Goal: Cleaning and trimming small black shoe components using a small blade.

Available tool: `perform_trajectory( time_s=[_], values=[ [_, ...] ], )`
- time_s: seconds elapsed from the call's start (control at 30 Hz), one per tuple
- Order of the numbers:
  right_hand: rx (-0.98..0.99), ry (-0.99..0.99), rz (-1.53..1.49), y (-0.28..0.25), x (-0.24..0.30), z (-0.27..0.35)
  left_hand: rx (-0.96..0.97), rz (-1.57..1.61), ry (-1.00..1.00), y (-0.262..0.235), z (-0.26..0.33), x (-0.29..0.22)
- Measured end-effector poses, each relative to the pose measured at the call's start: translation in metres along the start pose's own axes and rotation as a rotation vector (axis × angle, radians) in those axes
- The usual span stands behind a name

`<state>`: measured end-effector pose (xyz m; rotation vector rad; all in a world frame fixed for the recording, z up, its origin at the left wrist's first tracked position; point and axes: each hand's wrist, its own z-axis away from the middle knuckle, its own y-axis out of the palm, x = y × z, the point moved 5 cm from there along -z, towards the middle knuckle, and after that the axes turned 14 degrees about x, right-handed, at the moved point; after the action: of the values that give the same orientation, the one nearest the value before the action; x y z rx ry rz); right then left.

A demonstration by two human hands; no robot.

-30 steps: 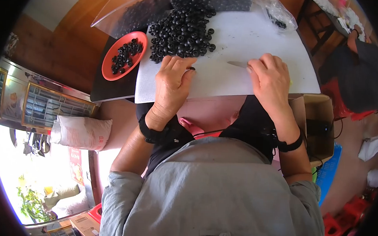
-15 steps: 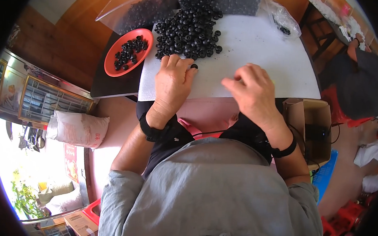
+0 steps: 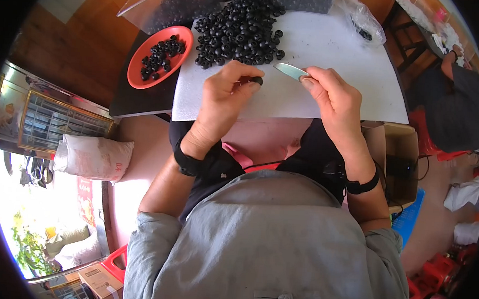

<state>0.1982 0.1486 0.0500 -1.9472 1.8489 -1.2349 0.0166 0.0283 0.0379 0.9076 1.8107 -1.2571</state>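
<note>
My left hand [image 3: 224,94] pinches a small round black piece [image 3: 257,80] between thumb and fingertips, just above the near part of a white board [image 3: 321,43]. In my right hand [image 3: 335,100] is a small knife [image 3: 290,71], its short pale blade pointing left toward the black piece without touching it. The handle is hidden inside my fingers. Beyond my left hand lies a large heap of similar black pieces [image 3: 237,33], many showing a hole. An orange-red oval dish [image 3: 131,72] at the left holds several more.
A clear plastic bag [image 3: 360,20] rests at the board's far right corner. Clear panels [image 3: 144,6] stand behind the heap. An open cardboard box [image 3: 378,146] is beside my right knee. At the far right, another person [image 3: 453,101] sits by a table.
My right hand has turned, and the knife blade now shows. My left hand has lifted the black piece and moved slightly right. The whole view has shifted a little.
</note>
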Motion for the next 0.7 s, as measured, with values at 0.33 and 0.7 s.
perform_trajectory(
  time_s=[0.33, 0.7],
  values=[
    [0.179, 0.197, -0.294, 0.009, -0.005, -0.002, 0.123, 0.949, -0.071, 0.017, -0.008, 0.012],
    [0.194, 0.206, -0.179, 0.01, -0.001, -0.004, 0.144, 0.881, 0.019, 0.02, -0.006, 0.013]
  ],
)
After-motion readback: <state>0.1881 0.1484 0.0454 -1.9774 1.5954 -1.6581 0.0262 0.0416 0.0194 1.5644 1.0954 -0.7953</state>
